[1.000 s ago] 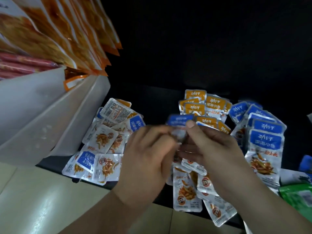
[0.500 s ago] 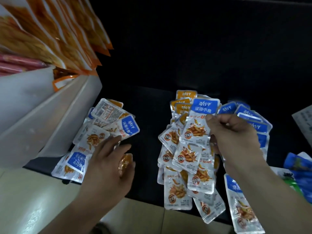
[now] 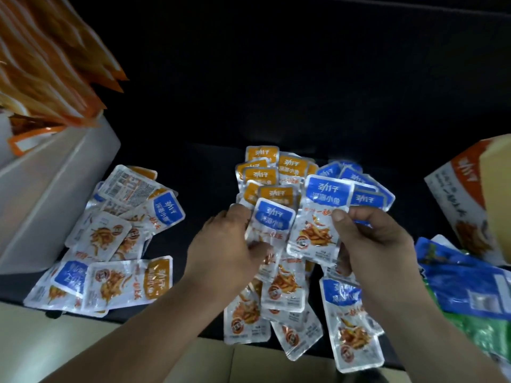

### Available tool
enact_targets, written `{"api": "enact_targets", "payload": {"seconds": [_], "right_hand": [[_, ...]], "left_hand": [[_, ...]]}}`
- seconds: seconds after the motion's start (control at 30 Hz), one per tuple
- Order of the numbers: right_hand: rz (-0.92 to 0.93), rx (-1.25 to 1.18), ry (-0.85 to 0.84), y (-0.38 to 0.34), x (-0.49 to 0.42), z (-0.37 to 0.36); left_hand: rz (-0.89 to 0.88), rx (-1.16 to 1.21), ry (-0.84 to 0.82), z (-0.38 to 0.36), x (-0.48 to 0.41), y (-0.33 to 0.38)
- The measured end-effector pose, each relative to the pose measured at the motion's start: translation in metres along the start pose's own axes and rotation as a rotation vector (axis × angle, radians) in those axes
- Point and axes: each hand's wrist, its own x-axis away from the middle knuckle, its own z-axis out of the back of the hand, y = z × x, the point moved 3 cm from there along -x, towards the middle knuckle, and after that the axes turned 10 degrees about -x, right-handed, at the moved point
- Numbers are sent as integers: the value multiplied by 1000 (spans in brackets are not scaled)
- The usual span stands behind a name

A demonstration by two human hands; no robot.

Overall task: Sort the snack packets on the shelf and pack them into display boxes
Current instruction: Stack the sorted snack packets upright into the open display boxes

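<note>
Both hands are mid-shelf, each on one small blue-topped packet. Left hand (image 3: pixel 221 252) is just below centre toward 7 o'clock, its fingers (image 3: pixel 237 212) curled over the left edge of the left packet (image 3: pixel 272 219) and the thumb pressed on its lower front. Right hand (image 3: pixel 373 244) sits toward 4 o'clock, thumb on the face of the right packet (image 3: pixel 320 214) with the fingers curled behind it, so it's pinched. The two held packets are side by side with edges touching or overlapping, can't tell which. They sit above the middle heap (image 3: pixel 279 294), which spills past the front edge of the dark shelf (image 3: pixel 204 172) toward 6 o'clock. Behind the hands at 12 o'clock is an orange-topped stack (image 3: pixel 265 172), with a blue-topped stack (image 3: pixel 362 189) touching it on its 3 o'clock side. A loose mixed pile (image 3: pixel 116 236) lies at 9 o'clock against a white display box (image 3: pixel 49 194), and big orange bags (image 3: pixel 55 59) stand at 10 o'clock. At 3 o'clock there's a printed display box (image 3: pixel 459 205), with blue bags (image 3: pixel 464 280) and green bags (image 3: pixel 486 335) at 4 o'clock.
</note>
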Motion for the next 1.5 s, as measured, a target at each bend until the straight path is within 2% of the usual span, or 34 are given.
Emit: {"api": "enact_targets", "payload": {"seconds": [0.07, 0.17, 0.3, 0.43, 0.5, 0.6, 0.7, 0.87, 0.93, 1.17, 1.37, 1.43, 1.5], "right_hand": [[-19, -32, 11, -1, -1, 6], [-93, -123, -1, -5, 0, 15], [-258, -233, -125, -6, 8, 17], [-263, -266, -84, -9, 9, 25], [-216, -287, -12, -11, 4, 35], [-69, -190, 137, -14, -7, 53], [127, 84, 186, -15, -16, 61], [338, 620, 173, -4, -23, 52], [422, 760, 186, -4, -25, 48], [591, 841, 228, -4, -22, 37], [818, 885, 30, -8, -1, 8], [866, 834, -101, -8, 15, -14], [875, 816, -232, 1, 28, -37]], "left_hand": [[58, 195, -35, 0, 2, 2], [114, 494, 18, 13, 7, 13], [122, 701, -70, 19, 17, 44], [103, 847, -203, 2, 25, 72], [44, 842, -233, -4, 26, 81], [-74, 666, -188, -5, 25, 81], [-16, 612, -126, -3, 29, 63], [73, 614, -61, -1, 43, 36], [99, 601, -32, 0, 44, 26], [133, 584, 27, 11, 51, -4], [142, 598, 51, 11, 62, -32], [96, 475, 68, 12, 67, -44], [38, 257, 110, 17, 73, -60]]}}
